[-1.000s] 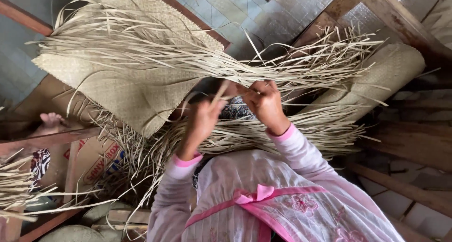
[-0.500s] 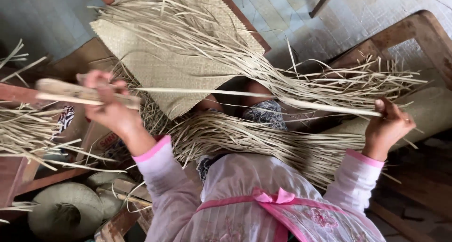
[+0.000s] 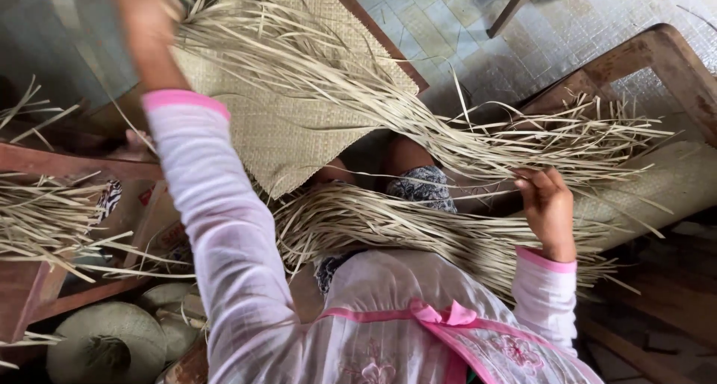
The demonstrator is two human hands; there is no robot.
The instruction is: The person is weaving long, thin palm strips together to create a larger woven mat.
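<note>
Raised left hand point(image 3: 142, 10), blurred and cut off by the top edge; grip indiscernible. Pale dried straw strips point(image 3: 418, 227) conceal the lap; right hand point(image 3: 549, 205) fingertips hidden among them.

a home weaving workshop: woven mat point(image 3: 299, 122), dried straw strips point(image 3: 418, 227), wooden frames point(image 3: 635, 63)

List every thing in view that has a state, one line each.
Left hand: raised high, blurred; grip cannot be told.
Right hand: fingers curled among the loose strips.
Woven mat: partly woven, unwoven ends fanning out.
Loose strips: bundled across the lap, unwoven.
Round woven piece: on the floor, finished-looking.
</note>
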